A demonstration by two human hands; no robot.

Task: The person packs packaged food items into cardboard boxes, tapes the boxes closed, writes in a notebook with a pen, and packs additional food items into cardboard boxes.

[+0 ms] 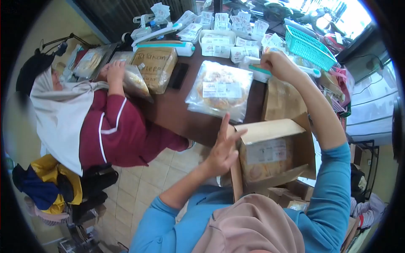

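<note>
My left hand (223,152) hangs over the near table edge, holding nothing, with its fingers apart and some stretched out. Just beyond its fingertips lies a clear plastic bag of round flat food (221,90) with a white printed label. An open cardboard box (306,156) stands to the right of this hand, and a labelled food pack (266,158) sits inside it. My right hand (278,65) is closed at the back right of the table, above a white and teal bag sealer (257,72). What its fingers pinch, if anything, is too small to make out.
At the left, a person in a maroon top (122,130) handles a plastic-wrapped pack (137,82). Beside it are a wrapped brown parcel (158,69) and a dark phone (179,76). Behind stand a label tray (217,40) and a teal basket (310,48).
</note>
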